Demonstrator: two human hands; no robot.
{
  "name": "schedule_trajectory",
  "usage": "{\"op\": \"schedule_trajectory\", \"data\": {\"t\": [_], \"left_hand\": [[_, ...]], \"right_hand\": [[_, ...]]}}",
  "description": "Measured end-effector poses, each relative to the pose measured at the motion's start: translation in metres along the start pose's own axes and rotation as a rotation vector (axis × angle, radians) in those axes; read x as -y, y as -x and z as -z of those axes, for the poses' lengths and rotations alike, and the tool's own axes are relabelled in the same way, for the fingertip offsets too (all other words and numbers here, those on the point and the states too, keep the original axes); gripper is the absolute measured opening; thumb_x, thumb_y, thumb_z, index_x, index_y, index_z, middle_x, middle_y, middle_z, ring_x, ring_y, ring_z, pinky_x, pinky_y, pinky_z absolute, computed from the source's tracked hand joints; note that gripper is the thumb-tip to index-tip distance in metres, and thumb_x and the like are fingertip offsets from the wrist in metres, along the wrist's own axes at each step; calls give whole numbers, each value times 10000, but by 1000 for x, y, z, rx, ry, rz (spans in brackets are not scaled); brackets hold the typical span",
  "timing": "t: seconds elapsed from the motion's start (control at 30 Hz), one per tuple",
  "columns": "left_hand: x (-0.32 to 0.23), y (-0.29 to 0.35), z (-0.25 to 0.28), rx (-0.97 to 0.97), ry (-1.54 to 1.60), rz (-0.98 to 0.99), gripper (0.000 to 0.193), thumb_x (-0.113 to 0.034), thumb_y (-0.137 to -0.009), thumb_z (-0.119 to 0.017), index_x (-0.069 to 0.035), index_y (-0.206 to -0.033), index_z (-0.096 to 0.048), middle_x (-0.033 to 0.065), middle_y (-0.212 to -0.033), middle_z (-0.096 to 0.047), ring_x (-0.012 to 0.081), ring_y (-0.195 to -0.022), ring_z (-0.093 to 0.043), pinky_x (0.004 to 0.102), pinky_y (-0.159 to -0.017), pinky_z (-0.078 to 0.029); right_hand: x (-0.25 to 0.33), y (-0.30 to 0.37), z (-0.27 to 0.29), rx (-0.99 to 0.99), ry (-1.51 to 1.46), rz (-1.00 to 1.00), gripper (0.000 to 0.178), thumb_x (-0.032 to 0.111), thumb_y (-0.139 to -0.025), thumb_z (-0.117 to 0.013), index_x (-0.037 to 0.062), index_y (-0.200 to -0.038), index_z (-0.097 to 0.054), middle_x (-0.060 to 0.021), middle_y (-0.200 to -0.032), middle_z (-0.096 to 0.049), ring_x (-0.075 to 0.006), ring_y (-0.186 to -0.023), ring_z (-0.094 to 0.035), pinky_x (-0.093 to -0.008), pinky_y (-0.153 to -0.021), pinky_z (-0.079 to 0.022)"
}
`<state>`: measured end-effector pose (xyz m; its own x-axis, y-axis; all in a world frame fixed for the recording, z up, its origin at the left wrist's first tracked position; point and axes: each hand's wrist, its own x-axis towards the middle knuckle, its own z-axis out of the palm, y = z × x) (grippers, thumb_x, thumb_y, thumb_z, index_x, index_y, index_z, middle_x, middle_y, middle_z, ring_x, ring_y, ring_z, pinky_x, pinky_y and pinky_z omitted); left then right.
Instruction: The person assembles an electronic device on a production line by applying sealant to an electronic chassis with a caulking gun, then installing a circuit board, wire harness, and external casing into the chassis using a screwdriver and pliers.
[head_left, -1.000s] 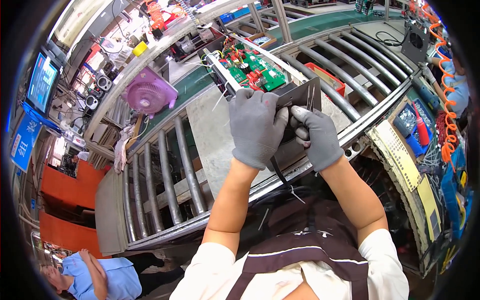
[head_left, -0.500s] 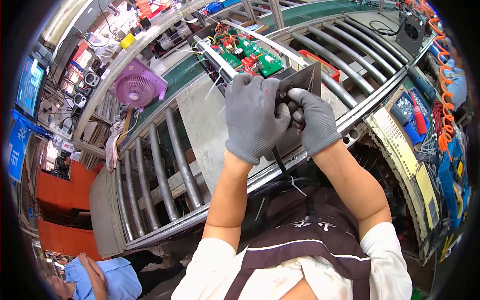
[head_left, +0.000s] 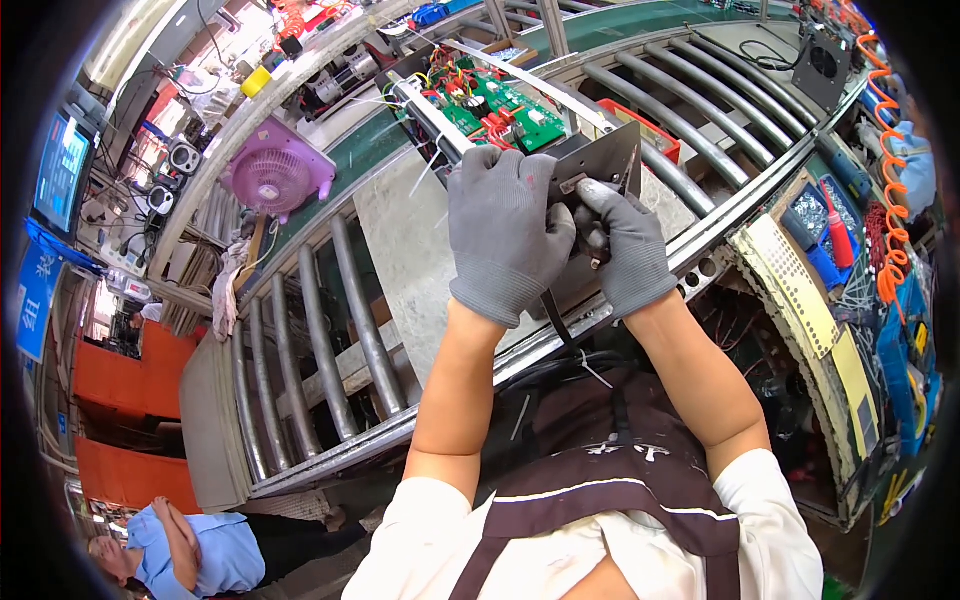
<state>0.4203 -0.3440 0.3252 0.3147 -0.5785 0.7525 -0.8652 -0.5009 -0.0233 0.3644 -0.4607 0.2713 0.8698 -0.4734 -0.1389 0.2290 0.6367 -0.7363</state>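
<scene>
A metal chassis with a dark end panel (head_left: 605, 160) stands before me on the roller conveyor, with a green circuit board (head_left: 530, 117) and coloured wires inside. My left hand (head_left: 503, 235), in a grey glove, is closed over the panel's left part, its fingertips hidden. On the panel's right side my right hand (head_left: 632, 250), gloved alike, has its thumb and fingers bent around a small dark part that I cannot make out. A black cable (head_left: 556, 318) hangs down from between the hands, with a white cable tie (head_left: 597, 374) lower on it.
Metal rollers (head_left: 345, 325) run on the left, and more lie beyond the chassis at right. A purple fan (head_left: 275, 175) stands at back left. A red bin (head_left: 650, 130) sits behind the panel. At right are a red-handled tool (head_left: 837, 235) and an orange coiled hose (head_left: 888, 190).
My right hand has shifted slightly left along the panel, and its forearm has moved left too. My left hand is nearly still. The person in blue at lower left has shifted a little.
</scene>
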Motion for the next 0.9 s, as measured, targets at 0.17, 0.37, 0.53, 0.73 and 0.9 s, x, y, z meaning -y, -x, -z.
{"op": "schedule_trajectory", "data": {"t": [0.17, 0.37, 0.53, 0.73, 0.9], "left_hand": [[-3, -1, 1, -1, -6, 14, 312, -135, -615, -629, -91, -915, -553, 97, -831, -537, 320, -924, -489, 430, -785, -389], [-2, 0, 4, 28, -23, 19, 356, -132, -621, -652, -86, -965, -571, 105, -859, -575, 325, -900, -495, 417, -814, -408], [-2, -2, 4, 18, -20, 9, 356, -125, -619, -648, -85, -964, -569, 102, -853, -575, 324, -893, -496, 419, -813, -408], [-2, -1, 4, 21, -20, 14, 353, -120, -620, -643, -85, -964, -573, 100, -853, -580, 323, -890, -496, 419, -810, -407], [-3, 0, 5, 22, -39, 18, 349, -120, -623, -639, -83, -964, -575, 100, -853, -580, 323, -894, -496, 418, -813, -406]], "right_hand": [[3, -1, 1, 12, -15, -17, 83, 174, -808, -694, 95, -811, -666, 11, -617, -603, -29, -433, -449, -159, -390, -324], [0, -2, -2, -24, 5, -20, 82, 170, -808, -691, 92, -814, -666, 12, -620, -604, -26, -437, -449, -155, -399, -327], [1, 2, -2, -1, -34, -16, 77, 167, -810, -687, 93, -822, -669, 18, -632, -612, -18, -460, -458, -153, -418, -337], [1, 0, -2, 10, 6, -6, 76, 167, -808, -691, 96, -825, -674, 19, -631, -614, -17, -458, -450, -154, -413, -326], [1, 2, -4, 0, 20, 0, 88, 167, -806, -694, 85, -830, -675, 15, -632, -618, -18, -454, -443, -154, -408, -322]]}}
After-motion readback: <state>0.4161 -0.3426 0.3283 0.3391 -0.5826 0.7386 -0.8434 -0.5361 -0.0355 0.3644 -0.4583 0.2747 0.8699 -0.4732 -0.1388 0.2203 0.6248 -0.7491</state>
